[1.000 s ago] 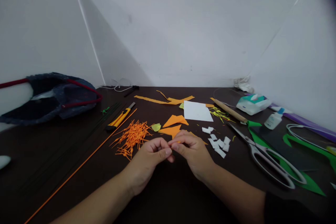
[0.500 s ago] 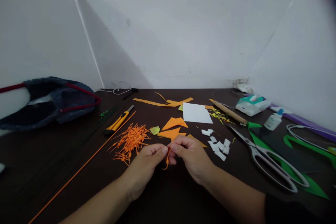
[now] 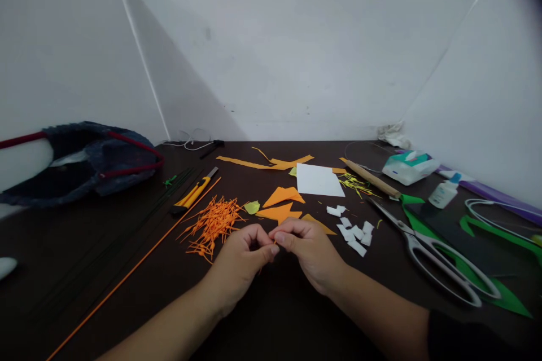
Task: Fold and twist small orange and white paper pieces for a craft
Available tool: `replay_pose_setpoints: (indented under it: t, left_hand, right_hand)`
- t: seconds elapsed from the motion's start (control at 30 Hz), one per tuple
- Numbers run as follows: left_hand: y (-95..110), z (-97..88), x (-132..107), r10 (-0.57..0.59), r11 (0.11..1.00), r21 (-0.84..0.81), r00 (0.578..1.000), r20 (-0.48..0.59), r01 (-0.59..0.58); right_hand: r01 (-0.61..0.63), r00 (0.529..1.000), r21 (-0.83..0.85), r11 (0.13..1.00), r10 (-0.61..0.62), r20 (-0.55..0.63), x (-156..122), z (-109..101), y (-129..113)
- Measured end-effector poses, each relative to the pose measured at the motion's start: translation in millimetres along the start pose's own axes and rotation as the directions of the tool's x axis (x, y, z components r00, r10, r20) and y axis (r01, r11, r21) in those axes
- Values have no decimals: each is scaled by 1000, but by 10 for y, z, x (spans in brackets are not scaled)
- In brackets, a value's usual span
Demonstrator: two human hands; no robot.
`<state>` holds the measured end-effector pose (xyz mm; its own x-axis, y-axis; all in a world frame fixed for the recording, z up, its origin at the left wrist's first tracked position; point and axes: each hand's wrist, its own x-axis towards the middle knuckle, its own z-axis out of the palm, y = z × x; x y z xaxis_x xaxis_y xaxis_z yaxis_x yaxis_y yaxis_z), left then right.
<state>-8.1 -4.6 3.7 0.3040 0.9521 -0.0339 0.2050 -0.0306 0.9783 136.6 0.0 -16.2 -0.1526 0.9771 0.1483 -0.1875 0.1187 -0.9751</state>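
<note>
My left hand (image 3: pixel 241 256) and my right hand (image 3: pixel 311 251) meet at the fingertips over the near middle of the table, both closed in a pinch. Between the tips shows a sliver of a thin orange twisted paper strand (image 3: pixel 275 242); the fingers hide most of it. A pile of similar orange strands (image 3: pixel 215 223), some with small knobs, lies just beyond my left hand. Folded orange paper pieces (image 3: pixel 282 212) and a yellow-green scrap (image 3: pixel 252 207) are past my fingertips. Small white paper pieces (image 3: pixel 358 232) lie to the right of my right hand.
Large scissors (image 3: pixel 432 254) rest on green paper (image 3: pixel 514 296) at right. A glue bottle (image 3: pixel 444 192) and tissue pack (image 3: pixel 409 168) stand behind. To the left lie a yellow cutter knife (image 3: pixel 192 194), a long orange stick (image 3: pixel 131 271) and a denim bag (image 3: pixel 84 163).
The knobbed orange strand that hung below my fingertips is now mostly hidden. My left thumb and fingers have shifted slightly right, around it. The camera view has moved a little.
</note>
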Motion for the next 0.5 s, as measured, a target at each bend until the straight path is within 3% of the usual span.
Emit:
replay_pose_setpoints:
  t: [0.1, 0.27, 0.5]
  left_hand:
    - [21, 6, -17, 65, 983, 178, 994, -89, -48]
    - [-10, 5, -33, 245, 868, 478, 952, -181, -132]
    - [-34, 14, -11, 307, 822, 536, 943, -130, -194]
  right_hand:
    - [-38, 999, 29, 999, 38, -6, -5, 12, 1]
    - [-90, 996, 57, 994, 90, -3, -20, 24, 23]
    - [-80, 993, 85, 993, 87, -82, -10, 48, 21]
